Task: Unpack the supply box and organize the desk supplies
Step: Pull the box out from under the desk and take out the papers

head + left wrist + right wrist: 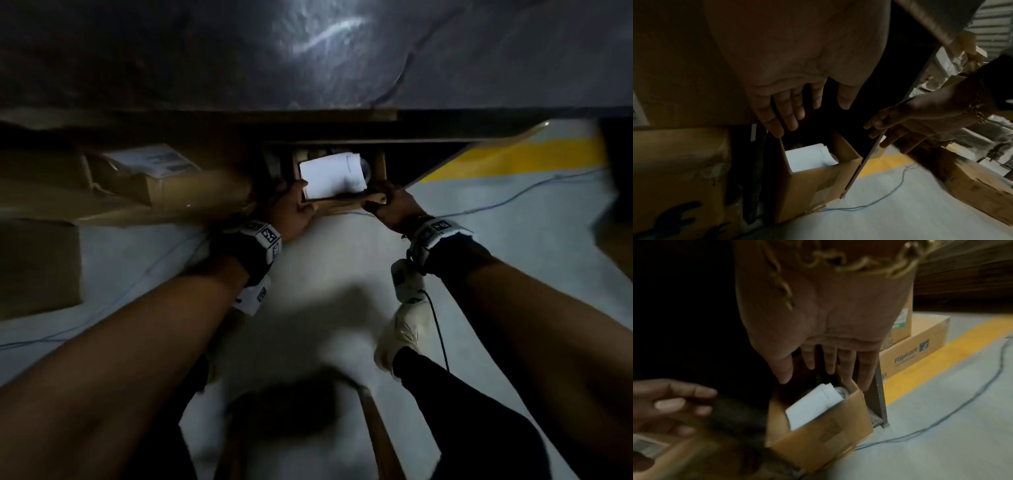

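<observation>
Left hand (pixel 291 209) and right hand (pixel 394 205) flank open box (pixel 818 181).

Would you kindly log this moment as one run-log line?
stage: reaching for box | left hand: open at box rim | right hand: open at far rim | inside: white paper | box on floor under desk

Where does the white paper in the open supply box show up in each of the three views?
Head: white paper upper centre, inside the supply box, between left hand and right hand.
Left wrist: lower centre, below the left fingers.
Right wrist: centre, leaning on a tape roll.
Shared landmark: the yellow floor stripe.
</observation>
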Demonstrator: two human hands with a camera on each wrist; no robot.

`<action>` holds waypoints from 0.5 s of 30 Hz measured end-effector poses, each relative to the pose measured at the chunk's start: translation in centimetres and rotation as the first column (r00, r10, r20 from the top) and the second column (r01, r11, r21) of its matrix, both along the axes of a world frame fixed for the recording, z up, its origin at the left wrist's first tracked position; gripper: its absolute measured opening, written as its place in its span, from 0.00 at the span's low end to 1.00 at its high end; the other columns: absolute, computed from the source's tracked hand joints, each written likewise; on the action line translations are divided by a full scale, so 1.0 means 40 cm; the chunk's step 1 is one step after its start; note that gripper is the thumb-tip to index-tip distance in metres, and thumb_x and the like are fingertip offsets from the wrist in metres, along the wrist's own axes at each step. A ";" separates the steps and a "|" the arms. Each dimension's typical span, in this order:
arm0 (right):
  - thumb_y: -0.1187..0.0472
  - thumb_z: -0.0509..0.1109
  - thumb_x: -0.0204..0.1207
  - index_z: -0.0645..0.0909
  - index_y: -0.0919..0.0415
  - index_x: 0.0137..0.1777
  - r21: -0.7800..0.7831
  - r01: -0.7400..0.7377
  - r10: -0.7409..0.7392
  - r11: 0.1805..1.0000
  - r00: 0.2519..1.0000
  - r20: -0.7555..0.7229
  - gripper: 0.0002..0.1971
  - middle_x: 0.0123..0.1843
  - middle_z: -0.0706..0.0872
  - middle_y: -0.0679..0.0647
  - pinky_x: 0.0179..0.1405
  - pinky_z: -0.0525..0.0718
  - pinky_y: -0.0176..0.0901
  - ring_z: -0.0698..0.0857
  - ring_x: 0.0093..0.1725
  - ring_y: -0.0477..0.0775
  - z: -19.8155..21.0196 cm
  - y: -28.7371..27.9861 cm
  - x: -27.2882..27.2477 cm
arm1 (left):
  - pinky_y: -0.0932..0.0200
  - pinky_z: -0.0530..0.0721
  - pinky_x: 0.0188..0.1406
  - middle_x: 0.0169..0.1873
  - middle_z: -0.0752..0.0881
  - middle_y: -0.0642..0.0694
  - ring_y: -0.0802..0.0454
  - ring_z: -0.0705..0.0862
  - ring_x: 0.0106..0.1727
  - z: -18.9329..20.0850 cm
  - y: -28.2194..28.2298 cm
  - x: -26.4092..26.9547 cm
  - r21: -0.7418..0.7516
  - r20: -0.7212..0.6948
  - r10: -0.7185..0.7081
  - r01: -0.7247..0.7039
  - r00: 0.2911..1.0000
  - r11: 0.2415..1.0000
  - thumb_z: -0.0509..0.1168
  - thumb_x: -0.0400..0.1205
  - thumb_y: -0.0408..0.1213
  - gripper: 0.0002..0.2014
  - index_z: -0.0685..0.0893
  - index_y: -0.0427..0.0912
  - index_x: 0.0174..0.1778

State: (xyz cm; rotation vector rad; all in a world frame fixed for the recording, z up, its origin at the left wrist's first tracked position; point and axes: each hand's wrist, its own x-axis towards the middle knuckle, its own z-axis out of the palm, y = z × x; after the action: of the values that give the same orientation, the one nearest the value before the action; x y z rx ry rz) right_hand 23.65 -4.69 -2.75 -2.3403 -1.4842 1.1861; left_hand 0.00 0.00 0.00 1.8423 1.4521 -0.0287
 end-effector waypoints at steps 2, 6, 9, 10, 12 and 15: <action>0.51 0.71 0.79 0.71 0.57 0.79 0.049 -0.017 0.015 0.999 0.999 0.035 0.30 0.75 0.77 0.61 0.67 0.72 0.47 0.73 0.74 0.64 -0.071 0.026 0.017 | 0.51 0.62 0.77 0.79 0.64 0.39 0.40 0.63 0.80 -0.065 0.025 0.015 0.019 -0.024 0.006 -0.005 1.000 1.000 0.62 0.84 0.47 0.29 0.63 0.46 0.81; 0.44 0.65 0.80 0.61 0.55 0.85 0.089 -0.110 0.093 0.990 0.979 0.183 0.35 0.84 0.65 0.58 0.75 0.68 0.52 0.66 0.76 0.66 -0.218 0.070 0.048 | 0.51 0.58 0.80 0.81 0.59 0.40 0.41 0.59 0.82 -0.226 0.069 0.052 0.026 0.035 0.072 -0.073 0.997 0.997 0.62 0.85 0.46 0.31 0.61 0.45 0.82; 0.28 0.53 0.68 0.57 0.53 0.86 0.109 -0.065 0.041 0.992 0.976 0.212 0.48 0.80 0.70 0.59 0.75 0.72 0.55 0.68 0.76 0.66 -0.303 0.078 0.070 | 0.53 0.56 0.80 0.81 0.57 0.38 0.41 0.57 0.82 -0.295 0.080 0.076 0.054 0.096 0.100 -0.105 0.990 0.993 0.63 0.84 0.43 0.31 0.61 0.41 0.82; 0.26 0.52 0.66 0.54 0.51 0.86 0.119 -0.046 0.021 0.992 0.978 0.207 0.50 0.80 0.70 0.59 0.74 0.72 0.55 0.68 0.76 0.66 -0.311 0.074 0.071 | 0.53 0.56 0.80 0.81 0.57 0.37 0.41 0.56 0.82 -0.303 0.075 0.078 0.066 0.103 0.104 -0.111 0.989 0.992 0.64 0.84 0.42 0.31 0.61 0.40 0.82; 0.29 0.58 0.68 0.51 0.47 0.86 0.143 -0.030 0.003 0.989 0.983 0.184 0.48 0.80 0.69 0.60 0.73 0.74 0.58 0.70 0.75 0.68 -0.305 0.059 0.065 | 0.51 0.56 0.81 0.80 0.58 0.37 0.41 0.57 0.82 -0.305 0.060 0.077 0.100 0.117 0.109 -0.121 0.987 0.988 0.64 0.83 0.43 0.31 0.62 0.40 0.81; 0.40 0.69 0.75 0.58 0.52 0.85 0.196 -0.045 0.014 0.980 0.987 0.159 0.42 0.78 0.69 0.65 0.73 0.74 0.60 0.71 0.75 0.70 -0.271 0.029 0.053 | 0.46 0.60 0.80 0.79 0.60 0.39 0.41 0.61 0.80 -0.280 0.024 0.061 0.180 0.117 0.094 -0.114 0.989 0.977 0.66 0.82 0.46 0.31 0.66 0.41 0.80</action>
State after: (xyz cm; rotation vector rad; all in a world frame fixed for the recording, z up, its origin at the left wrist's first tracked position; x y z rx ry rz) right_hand 25.78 -3.52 -13.57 -2.3277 -1.6094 0.8303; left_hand 2.45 0.96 -11.21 1.8815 1.5153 0.2640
